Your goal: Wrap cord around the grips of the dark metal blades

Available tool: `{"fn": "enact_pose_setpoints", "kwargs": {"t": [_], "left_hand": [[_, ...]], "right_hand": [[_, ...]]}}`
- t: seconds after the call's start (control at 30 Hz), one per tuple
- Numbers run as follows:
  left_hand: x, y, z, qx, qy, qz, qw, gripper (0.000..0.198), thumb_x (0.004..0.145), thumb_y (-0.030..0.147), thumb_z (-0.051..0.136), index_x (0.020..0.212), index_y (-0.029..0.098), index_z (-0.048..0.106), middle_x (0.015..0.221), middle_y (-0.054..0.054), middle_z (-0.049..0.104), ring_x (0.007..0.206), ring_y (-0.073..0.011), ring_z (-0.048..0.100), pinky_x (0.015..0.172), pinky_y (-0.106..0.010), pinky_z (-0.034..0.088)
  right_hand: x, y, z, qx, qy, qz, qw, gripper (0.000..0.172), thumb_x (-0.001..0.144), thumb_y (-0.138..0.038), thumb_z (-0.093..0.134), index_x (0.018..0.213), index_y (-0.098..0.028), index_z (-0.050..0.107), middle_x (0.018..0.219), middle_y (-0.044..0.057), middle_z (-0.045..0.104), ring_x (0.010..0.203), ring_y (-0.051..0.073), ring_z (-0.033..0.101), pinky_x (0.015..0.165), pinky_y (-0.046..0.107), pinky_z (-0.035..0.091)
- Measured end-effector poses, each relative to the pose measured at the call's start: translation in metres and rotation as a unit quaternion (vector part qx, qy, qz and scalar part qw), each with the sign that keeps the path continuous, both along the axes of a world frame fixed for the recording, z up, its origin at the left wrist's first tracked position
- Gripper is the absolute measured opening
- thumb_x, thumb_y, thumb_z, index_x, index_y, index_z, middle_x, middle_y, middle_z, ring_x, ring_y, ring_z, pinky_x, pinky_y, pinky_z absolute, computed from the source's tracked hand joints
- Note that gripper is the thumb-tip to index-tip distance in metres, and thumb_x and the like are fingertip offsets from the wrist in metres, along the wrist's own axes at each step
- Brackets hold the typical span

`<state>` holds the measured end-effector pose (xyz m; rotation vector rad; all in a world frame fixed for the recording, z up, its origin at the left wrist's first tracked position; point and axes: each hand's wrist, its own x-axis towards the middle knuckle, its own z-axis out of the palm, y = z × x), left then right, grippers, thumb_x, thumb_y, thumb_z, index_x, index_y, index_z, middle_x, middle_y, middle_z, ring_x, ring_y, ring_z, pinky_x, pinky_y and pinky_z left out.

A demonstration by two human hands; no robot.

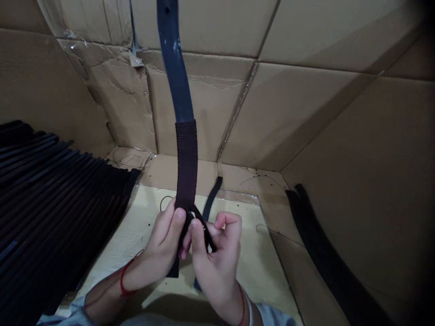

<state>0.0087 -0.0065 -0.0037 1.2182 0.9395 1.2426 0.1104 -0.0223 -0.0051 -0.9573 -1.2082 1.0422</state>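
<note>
A long flat strap hangs down from the top of the view. Its upper part is a smooth dark blue strip (177,81) with pale scuffs and a hole near the top. Lower down, dark brown ribbed webbing (186,165) covers it. My left hand (165,237) is closed around the lower end of the webbing, thumb on its front. Close beside it, my right hand (217,258) pinches a narrow black strip (208,237) that loops from the strap's lower end. The fingers partly hide where the two pieces meet.
Many dark straps (61,194) lie stacked side by side on the left. Another dark strip (213,197) lies behind my hands on the pale board (244,222). Black straps (316,240) lean at the right. Cardboard walls (306,108) surround the space, and loose threads are scattered about.
</note>
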Motion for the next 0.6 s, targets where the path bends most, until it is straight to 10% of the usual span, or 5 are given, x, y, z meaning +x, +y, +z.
{"fn": "enact_pose_setpoints", "kwargs": {"t": [0.17,0.6], "left_hand": [[-0.0002,-0.0020,0.0031,-0.019,0.034,-0.001,0.999,0.030,0.095,0.049,0.041,0.091,0.022,0.052,0.057,0.005,0.048,0.045,-0.0084,0.043,0.041,-0.018,0.036],[-0.0036,-0.0017,-0.0015,-0.085,-0.034,0.057,0.994,0.031,0.088,0.052,0.051,0.089,0.021,0.053,0.057,0.005,0.050,0.040,-0.0088,0.045,0.035,-0.019,0.037]], "right_hand": [[-0.0025,0.0003,-0.0095,0.022,-0.064,-0.076,0.995,0.026,0.095,-0.034,0.051,0.087,-0.027,0.027,0.057,-0.006,0.053,0.044,0.014,0.058,0.042,0.025,0.047],[-0.0028,-0.0031,-0.0093,0.025,-0.057,-0.019,0.998,0.023,0.096,-0.028,0.049,0.088,-0.027,0.027,0.057,-0.007,0.057,0.043,0.011,0.057,0.042,0.020,0.047]]}}
